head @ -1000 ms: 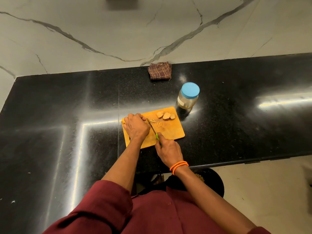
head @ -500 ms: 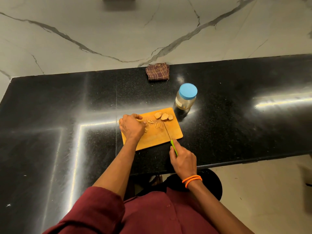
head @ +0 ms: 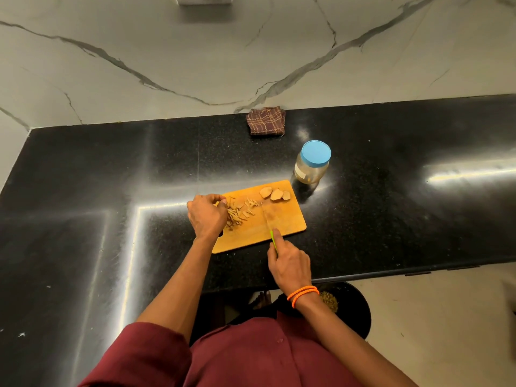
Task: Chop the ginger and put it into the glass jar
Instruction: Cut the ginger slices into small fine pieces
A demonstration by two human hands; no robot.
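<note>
Kinda dim, warm light; overhead strips glare off the glossy black table point(head: 391, 208), wide-angle bends the edges.

Blue-lidded glass jar point(head: 311, 166), orange cutting board point(head: 282, 223), checked cloth point(head: 266, 124).

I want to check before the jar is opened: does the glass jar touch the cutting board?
Apart. In the head view, a dark strip of counter shows between the glass jar and the cutting board corner.

Glossy black granite counter point(head: 391, 219) meets a grey-veined white marble wall point(head: 195, 57).
</note>
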